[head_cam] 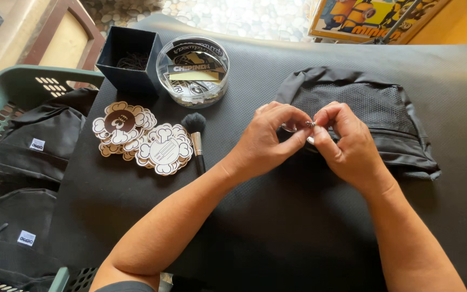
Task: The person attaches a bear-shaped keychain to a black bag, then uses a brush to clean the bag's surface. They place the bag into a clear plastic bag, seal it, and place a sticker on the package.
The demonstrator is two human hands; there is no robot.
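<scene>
Nearest the camera, both forearms reach in over the black mat (277, 227), and the left hand (268, 141) and right hand (347, 141) meet fingertip to fingertip, each pinched tight on a small silvery metal piece (310, 124), too small to identify. The hands work directly above the near edge of a black mesh pouch (363, 105), which lies flat on the mat; the piece does not look fastened yet, so this step seems to be midway. To the left lie a makeup brush (195, 135) and a stack of brown-and-white cut-out tags (141, 138), untouched. Farther back stand a clear round tub (193, 70) of labels and a dark square box (129, 57). A green basket (6, 108) at far left holds folded black pouches (33, 140), apparently finished.
</scene>
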